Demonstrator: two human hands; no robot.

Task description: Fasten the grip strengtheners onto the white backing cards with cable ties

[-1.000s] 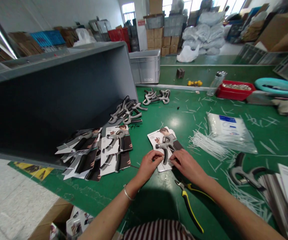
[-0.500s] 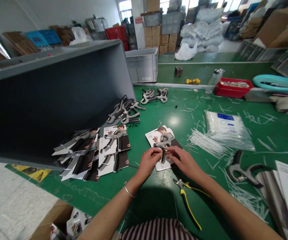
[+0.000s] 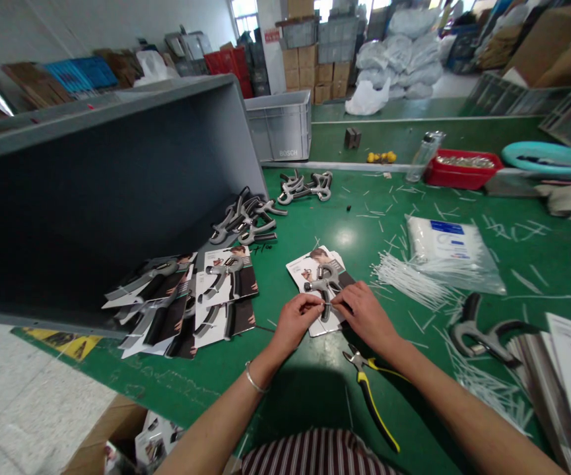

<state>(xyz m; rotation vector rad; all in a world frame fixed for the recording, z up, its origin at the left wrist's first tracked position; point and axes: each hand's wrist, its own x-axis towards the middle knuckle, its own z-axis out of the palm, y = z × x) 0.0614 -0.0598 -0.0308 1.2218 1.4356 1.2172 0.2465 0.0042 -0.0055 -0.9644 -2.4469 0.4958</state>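
A printed backing card (image 3: 309,267) lies on the green bench mat with a grey and black hand grip exerciser (image 3: 323,284) on it. My left hand (image 3: 295,322) and my right hand (image 3: 366,315) meet at the exerciser's handle, their fingertips pinching it against the card. What the fingertips hold exactly is partly hidden. Yellow-and-black pliers (image 3: 370,396) lie open just below my right wrist. To the left lie carded exercisers (image 3: 226,280), and loose exercisers (image 3: 245,221) lie beyond them. Loose white cable ties (image 3: 406,280) spread out to the right.
A large grey bin (image 3: 117,92) leans along the bench's left side. A plastic bag of ties (image 3: 448,244), a red tray (image 3: 461,170) and a teal basin (image 3: 547,157) lie to the right. A cardboard box (image 3: 127,422) sits below the bench edge.
The whole view has drifted slightly as my head moved. My hands have stayed at the exerciser's handle, with my right hand shifted slightly closer to it.
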